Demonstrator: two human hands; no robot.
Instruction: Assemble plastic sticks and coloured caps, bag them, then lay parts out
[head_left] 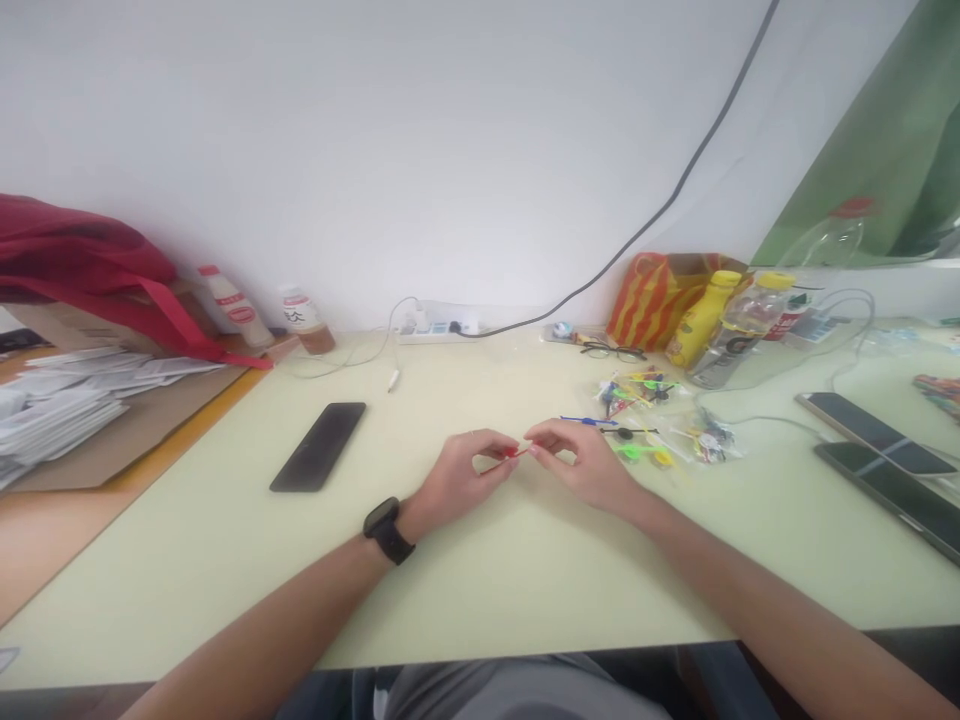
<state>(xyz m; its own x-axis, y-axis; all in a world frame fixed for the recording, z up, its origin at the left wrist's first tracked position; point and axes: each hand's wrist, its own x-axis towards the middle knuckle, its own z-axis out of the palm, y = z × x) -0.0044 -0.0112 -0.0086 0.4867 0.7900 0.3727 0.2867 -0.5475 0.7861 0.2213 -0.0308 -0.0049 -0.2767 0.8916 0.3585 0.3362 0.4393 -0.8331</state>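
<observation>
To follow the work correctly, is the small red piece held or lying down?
Held: the left hand and right hand pinch the small red piece.

small red piece (513, 452), tiny, looks plastic, pinched in fingertips of left hand (459, 478) and right hand (592, 468), spanning the gap between them; bulkier end at left fingertips, thin part running toward right ones; partly covered by fingers, exact shape unclear

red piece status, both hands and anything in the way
Left hand and right hand pinching. Red piece between their fingertips. Nothing seen blocking it; colored pieces just beyond right hand.
</observation>
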